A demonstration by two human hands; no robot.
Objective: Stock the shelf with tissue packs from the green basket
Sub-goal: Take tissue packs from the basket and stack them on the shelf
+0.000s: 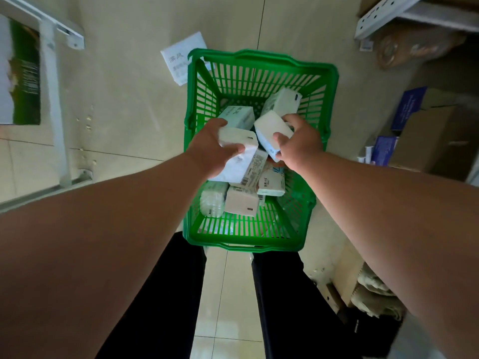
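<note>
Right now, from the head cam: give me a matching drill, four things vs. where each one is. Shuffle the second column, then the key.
Things
1. white tissue pack
2. blue-edged tissue pack
3. pinkish tissue pack
4. loose tissue pack

Places
A. on the floor, outside the green basket, by its far left corner
B. held in the right hand
C. lying in the basket near its near wall, untouched
D. held in the left hand

Pairs: 1-D, 2-B, 3-C, 4-A
</note>
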